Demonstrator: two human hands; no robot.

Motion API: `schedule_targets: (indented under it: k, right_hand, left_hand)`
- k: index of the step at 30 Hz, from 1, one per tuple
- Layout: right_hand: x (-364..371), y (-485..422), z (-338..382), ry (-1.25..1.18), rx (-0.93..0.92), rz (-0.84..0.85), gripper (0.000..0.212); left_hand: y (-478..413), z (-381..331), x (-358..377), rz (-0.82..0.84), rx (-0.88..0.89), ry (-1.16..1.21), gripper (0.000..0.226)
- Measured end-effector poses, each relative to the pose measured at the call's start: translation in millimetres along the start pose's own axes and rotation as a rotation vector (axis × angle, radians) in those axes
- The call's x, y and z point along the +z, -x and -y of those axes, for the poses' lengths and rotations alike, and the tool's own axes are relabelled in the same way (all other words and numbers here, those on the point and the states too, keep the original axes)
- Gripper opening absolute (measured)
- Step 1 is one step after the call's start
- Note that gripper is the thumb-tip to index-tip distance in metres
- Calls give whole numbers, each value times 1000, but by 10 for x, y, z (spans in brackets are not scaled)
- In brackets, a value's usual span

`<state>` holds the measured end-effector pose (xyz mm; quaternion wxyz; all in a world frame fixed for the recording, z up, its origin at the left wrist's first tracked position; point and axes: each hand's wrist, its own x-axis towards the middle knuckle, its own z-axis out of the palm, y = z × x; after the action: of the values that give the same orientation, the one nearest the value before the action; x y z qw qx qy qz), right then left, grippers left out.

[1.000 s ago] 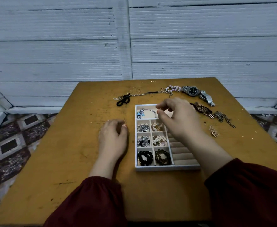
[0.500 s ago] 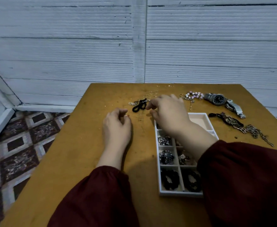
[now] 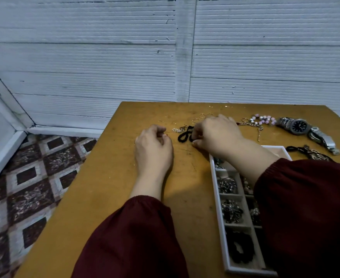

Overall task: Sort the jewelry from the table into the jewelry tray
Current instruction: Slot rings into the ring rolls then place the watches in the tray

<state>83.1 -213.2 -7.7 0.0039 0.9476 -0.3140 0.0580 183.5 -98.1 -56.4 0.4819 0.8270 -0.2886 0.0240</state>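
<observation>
Jewelry is spread over a yellow-brown desk point(image 3: 105, 197), as seen from the head view. The left hand point(image 3: 153, 151) is laid on the desk with its fingers loosely curled, and nothing is held in it. The right hand point(image 3: 217, 135) is reached across to the far side of the desk. Its fingers are bent down, and one end of a black bead loop point(image 3: 183, 136) is pinched between them. The loop is still lying on the desk, just beside a small silver chain point(image 3: 178, 129). A few thin gold rings point(image 3: 202, 115) are seen just behind the right hand.

The white jewelry tray point(image 3: 217, 205) is set on the right, partly hidden under the right arm. Shiny pieces are kept in its small boxes, and black loops point(image 3: 241, 249) are kept in the nearest box. Beyond the tray, a pink bead bracelet point(image 3: 263, 119) and a watch point(image 3: 298, 126) are laid out on the desk. Both arms are covered by dark red sleeves point(image 3: 135, 237).
</observation>
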Motion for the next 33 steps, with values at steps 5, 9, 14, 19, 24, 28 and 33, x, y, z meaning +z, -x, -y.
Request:
schedule_targets:
  k: [5, 9, 14, 19, 24, 28, 33]
  right_hand:
    - [-75, 25, -32, -43, 13, 87, 13]
    - [-145, 50, -44, -48, 32, 144, 9]
    - [-106, 55, -34, -88, 50, 106, 15]
    - [-202, 27, -121, -439, 95, -20, 24]
    - [-323, 4, -193, -673, 99, -170, 27]
    - [-321, -3, -242, -804, 121, -272, 11]
    - [-284, 15, -278, -875, 90, -290, 8]
  left_hand:
    - [-16, -14, 4, 6, -5, -21, 18]
    - [-23, -8, 19, 12, -13, -15, 19]
    - [-27, -2, 28, 14, -6, -18, 18]
    - [-17, -15, 29, 47, -1, -62, 20]
    - [-25, -41, 27, 91, -14, -164, 23]
    - [-95, -101, 61, 105, -28, -255, 25]
    - [-212, -179, 158, 128, 18, -271, 27]
